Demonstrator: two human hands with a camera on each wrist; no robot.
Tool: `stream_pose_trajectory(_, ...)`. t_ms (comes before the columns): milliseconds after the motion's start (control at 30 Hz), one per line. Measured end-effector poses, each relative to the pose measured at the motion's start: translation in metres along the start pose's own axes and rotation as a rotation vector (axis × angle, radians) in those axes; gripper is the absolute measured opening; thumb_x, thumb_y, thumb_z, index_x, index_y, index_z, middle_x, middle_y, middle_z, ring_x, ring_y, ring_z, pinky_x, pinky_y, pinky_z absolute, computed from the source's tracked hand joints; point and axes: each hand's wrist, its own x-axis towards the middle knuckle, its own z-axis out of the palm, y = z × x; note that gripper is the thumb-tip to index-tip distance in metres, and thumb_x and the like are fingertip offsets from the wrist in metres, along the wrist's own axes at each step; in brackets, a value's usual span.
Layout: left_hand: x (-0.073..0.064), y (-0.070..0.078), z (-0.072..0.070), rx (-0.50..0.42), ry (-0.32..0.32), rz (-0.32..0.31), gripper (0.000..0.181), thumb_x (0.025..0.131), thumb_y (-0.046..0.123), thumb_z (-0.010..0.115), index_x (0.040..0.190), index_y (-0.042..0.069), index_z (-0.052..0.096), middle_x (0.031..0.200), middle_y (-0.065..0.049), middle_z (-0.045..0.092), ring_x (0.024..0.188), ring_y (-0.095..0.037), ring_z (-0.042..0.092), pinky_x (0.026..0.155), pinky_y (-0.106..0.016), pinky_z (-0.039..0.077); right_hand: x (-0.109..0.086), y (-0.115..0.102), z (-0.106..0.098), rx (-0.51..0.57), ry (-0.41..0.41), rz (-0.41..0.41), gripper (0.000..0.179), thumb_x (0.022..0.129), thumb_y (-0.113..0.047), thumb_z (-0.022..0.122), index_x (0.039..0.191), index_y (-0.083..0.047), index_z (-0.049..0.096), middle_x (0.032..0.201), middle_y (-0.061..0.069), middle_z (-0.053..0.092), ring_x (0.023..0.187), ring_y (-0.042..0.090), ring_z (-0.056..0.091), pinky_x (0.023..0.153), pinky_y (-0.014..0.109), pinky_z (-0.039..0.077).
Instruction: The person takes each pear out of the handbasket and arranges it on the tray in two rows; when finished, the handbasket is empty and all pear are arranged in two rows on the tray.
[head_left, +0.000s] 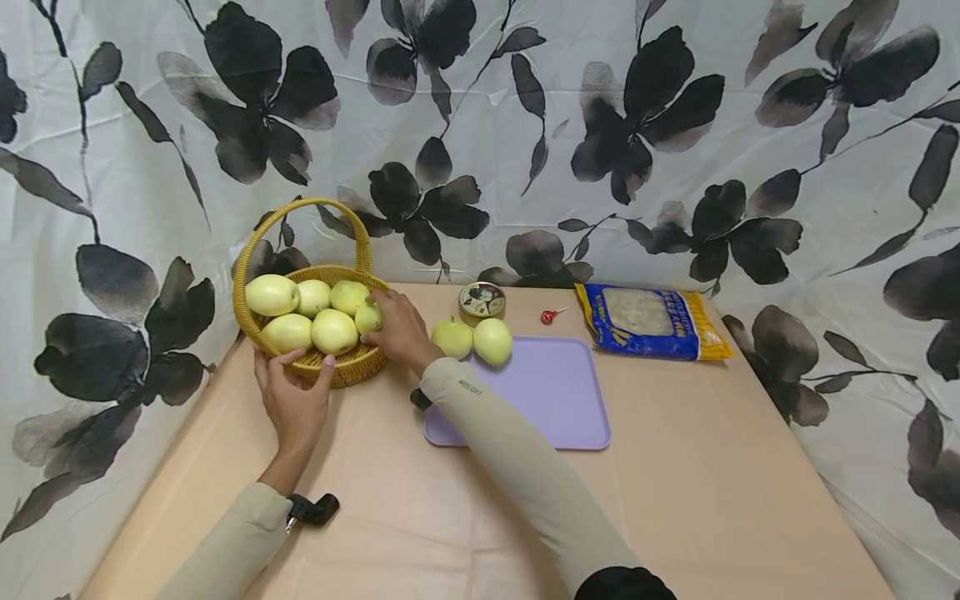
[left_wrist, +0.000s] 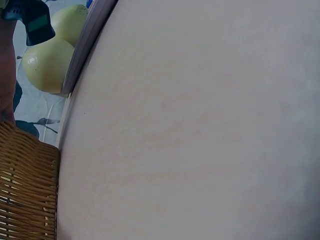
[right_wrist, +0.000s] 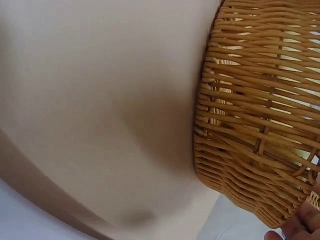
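A yellow woven basket (head_left: pixel 356 367) with a tall arched handle holds several pale yellow-green fruits (head_left: pixel 333 332). My left hand (head_left: pixel 296 404) holds the basket by its front left side, index finger at the rim and thumb lower against the weave. At the basket's right side, my right hand (head_left: pixel 401 329) grips another pale yellow-green fruit (head_left: pixel 367 318), smaller in view, beside the fruits inside. The right wrist view looks at the basket's woven wall (right_wrist: pixel 255 110); the left wrist view catches only a corner of the basket (left_wrist: pixel 27 185).
A lilac tray (head_left: pixel 543 408) lies to the right, partly behind the right sleeve (head_left: pixel 510 433). Two more pale fruits (head_left: pixel 492 342) sit at its back left corner, before a round tin (head_left: pixel 482 300). Further right are a red lollipop (head_left: pixel 549 317) and a blue-and-yellow packet (head_left: pixel 652 322).
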Motion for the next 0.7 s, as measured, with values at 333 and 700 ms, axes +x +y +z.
stream_pose_trajectory(333,-0.0015,-0.0005,0.0025,-0.003,-0.013,0.013,0.053,0.094,0.033,0.082,0.131,0.002,0.059,0.18,0.001,0.007,0.164,-0.021,0.019,0.096,-0.028,0.045,0.0025,-0.0014,-0.0004,-0.127,-0.023,0.008,0.058,0.091,-0.032,0.086,0.143,-0.021,0.063,0.144,-0.001,0.067,0.118,0.018,0.056,0.099,0.032,0.049)
stream_pose_trajectory(700,-0.0004,0.0004,0.0005,-0.002,-0.002,0.025,0.053,0.093,0.032,0.082,0.129,0.001,0.059,0.179,0.0,0.01,0.162,-0.023,0.024,0.087,-0.022,0.045,-0.0025,-0.0012,0.0001,-0.151,0.006,-0.023,0.06,0.096,-0.041,0.08,0.148,-0.018,0.058,0.142,0.004,0.065,0.124,0.02,0.055,0.103,0.033,0.048)
